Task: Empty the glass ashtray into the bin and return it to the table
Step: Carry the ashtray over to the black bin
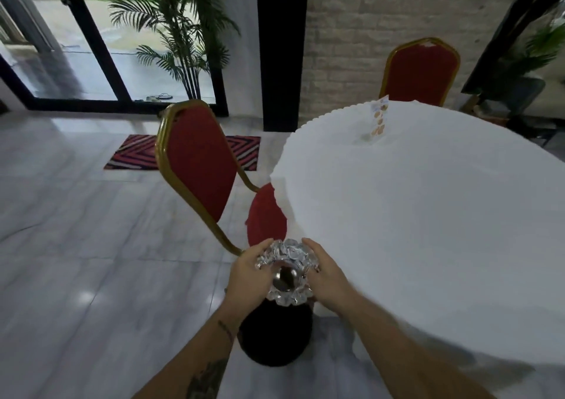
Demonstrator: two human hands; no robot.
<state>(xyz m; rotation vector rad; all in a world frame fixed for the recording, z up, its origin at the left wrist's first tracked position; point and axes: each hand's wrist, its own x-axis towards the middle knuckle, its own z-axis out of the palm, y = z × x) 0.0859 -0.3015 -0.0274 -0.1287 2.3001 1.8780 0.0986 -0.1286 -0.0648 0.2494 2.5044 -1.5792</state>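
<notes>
Gripping the faceted clear glass ashtray (286, 271) above the round black bin (275, 334), both hands' fingers (260, 250) risk slipping on slick glass.

Marble-like floor (91, 261), red chairs (198, 166), brick wall (367, 31).

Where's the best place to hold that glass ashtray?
By its scalloped outer rim, from opposite sides, as the left hand and right hand do now. The glass ashtray is round, wide and faceted, so two side grips likely steady it over the dark bin.
</notes>
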